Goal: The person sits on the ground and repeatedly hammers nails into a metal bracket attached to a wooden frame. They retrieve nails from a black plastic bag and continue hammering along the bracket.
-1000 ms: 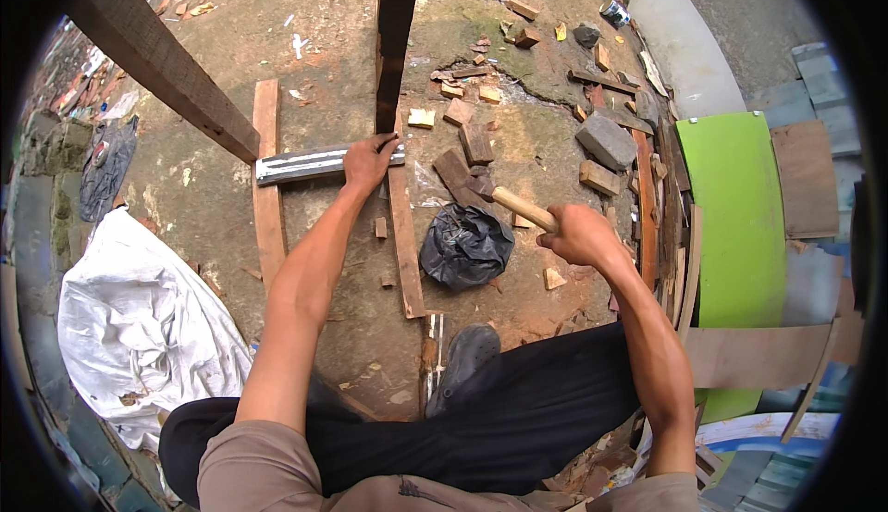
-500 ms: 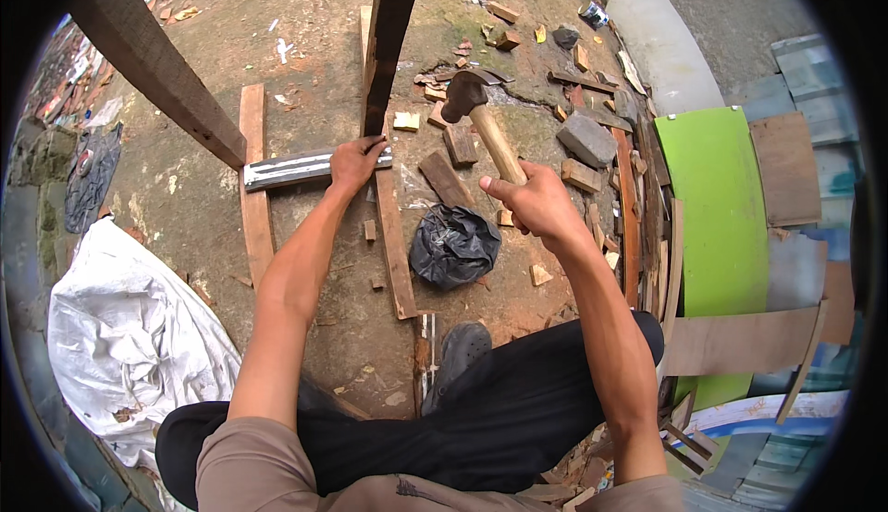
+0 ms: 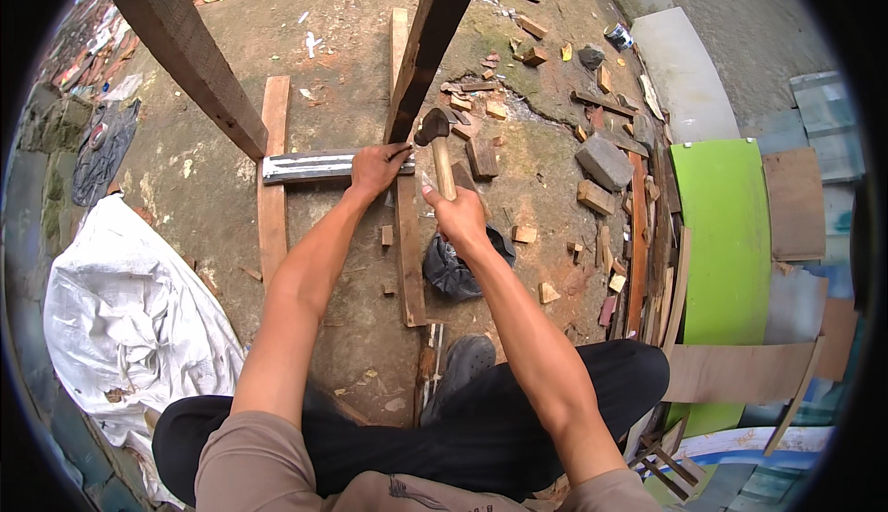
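My right hand (image 3: pixel 460 218) grips the wooden handle of a claw hammer (image 3: pixel 442 162), whose dark steel head is close to my left fingertips. My left hand (image 3: pixel 377 170) rests on the right end of a short crosspiece (image 3: pixel 310 166) with white stripes along it. Its thumb and fingers are pinched together beside the foot of the right wooden post (image 3: pixel 427 49); whatever they hold is too small to make out. The crosspiece lies across two wooden battens, the left one (image 3: pixel 274 202) and the right one (image 3: pixel 410 262). A second upright post (image 3: pixel 185 54) rises at its left end.
A black plastic bag (image 3: pixel 453 271) lies under my right wrist. Wood offcuts (image 3: pixel 481 157) and a grey concrete block (image 3: pixel 604 161) are scattered to the right, beside long boards and a green panel (image 3: pixel 720 244). A white sack (image 3: pixel 129 308) lies at the left.
My right hand has swung the hammer left and brought its head near my left fingers. My left hand keeps its place on the crosspiece. The whole view has shifted slightly.
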The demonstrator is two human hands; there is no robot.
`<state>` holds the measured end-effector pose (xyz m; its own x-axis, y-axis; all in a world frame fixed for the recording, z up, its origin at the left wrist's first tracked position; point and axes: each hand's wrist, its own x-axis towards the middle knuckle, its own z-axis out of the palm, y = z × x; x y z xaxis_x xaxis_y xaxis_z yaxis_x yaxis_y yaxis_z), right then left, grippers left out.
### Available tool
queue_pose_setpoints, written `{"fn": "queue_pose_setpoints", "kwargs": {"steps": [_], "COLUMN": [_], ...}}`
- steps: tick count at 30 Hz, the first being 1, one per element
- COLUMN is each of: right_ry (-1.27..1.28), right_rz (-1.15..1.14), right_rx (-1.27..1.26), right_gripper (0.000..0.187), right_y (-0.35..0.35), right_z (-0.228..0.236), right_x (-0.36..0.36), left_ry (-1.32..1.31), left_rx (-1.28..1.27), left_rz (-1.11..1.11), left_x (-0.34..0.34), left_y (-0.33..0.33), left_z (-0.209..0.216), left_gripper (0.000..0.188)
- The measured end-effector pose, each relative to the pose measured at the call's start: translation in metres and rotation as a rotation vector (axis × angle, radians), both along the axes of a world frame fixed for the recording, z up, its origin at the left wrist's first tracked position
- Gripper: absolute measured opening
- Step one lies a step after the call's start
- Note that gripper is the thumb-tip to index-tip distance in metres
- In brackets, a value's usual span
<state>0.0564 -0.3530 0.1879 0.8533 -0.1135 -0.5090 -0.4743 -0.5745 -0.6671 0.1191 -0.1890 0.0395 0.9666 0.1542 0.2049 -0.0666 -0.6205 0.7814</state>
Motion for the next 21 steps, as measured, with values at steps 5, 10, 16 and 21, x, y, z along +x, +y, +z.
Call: {"fn": "queue_pose_setpoints", "kwargs": {"steps": [5,10,16,21], "right_ry": [-0.131,-0.117,-0.152,-0.207], "right_rz": [-0.024,0.035,0.052,0.093], "right_rx": [0.024,-0.057,-0.073,-0.094], "right_gripper": [0.044,0.045,0.049,0.046], "right_y": [-0.002,-0.001,0.000,-0.001], "right_z": [-0.010,-0.024,-0.011,-0.024], "right_x": [-0.004,-0.007,-0.013,-0.011], "left_ry": [0.002,0.007,0.016,0.059], "left_rx": [0.003,0.046,0.031,0.066], "left_rz": [-0.005,0.006,-0.021,-0.002], "left_x": [0.000,0.002,0.002,0.002], "left_y": [-0.004,-0.005,-0.003,-0.001], "left_z": [0.003,0.000,0.001,0.000], "left_gripper": [0.028,0.028,0.030,0.027]}}
